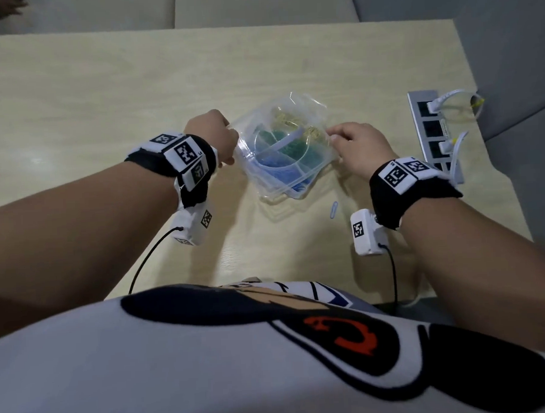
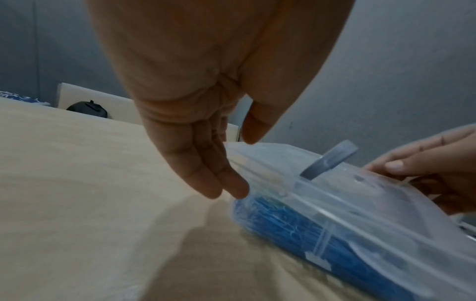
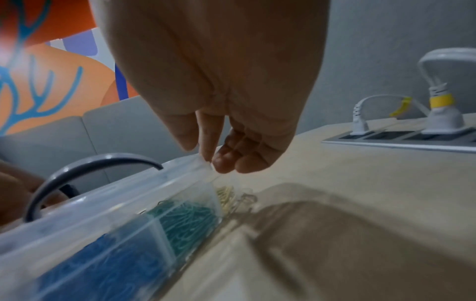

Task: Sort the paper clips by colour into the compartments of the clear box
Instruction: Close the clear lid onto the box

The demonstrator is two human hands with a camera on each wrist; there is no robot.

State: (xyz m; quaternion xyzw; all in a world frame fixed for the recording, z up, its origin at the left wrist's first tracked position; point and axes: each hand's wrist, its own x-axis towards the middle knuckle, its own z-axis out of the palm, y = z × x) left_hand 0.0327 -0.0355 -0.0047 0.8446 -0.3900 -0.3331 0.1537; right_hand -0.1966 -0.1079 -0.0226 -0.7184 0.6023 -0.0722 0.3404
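Clips [image 1: 282, 170] lie mostly sorted in the clear box [image 1: 307, 176], one blue clip [image 1: 333, 209] stranded on the table [image 1: 135, 87], while both hands, left [image 1: 213, 137] and right [image 1: 360, 146], pinch its plastic bag [image 1: 304, 108].

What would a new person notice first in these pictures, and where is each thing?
In the middle of the table stands the clear box, its compartments showing blue paper clips, green paper clips and yellow ones. The left hand and the right hand each pinch a corner of its clear cover. One pale clip lies loose on the table, nearer the person.
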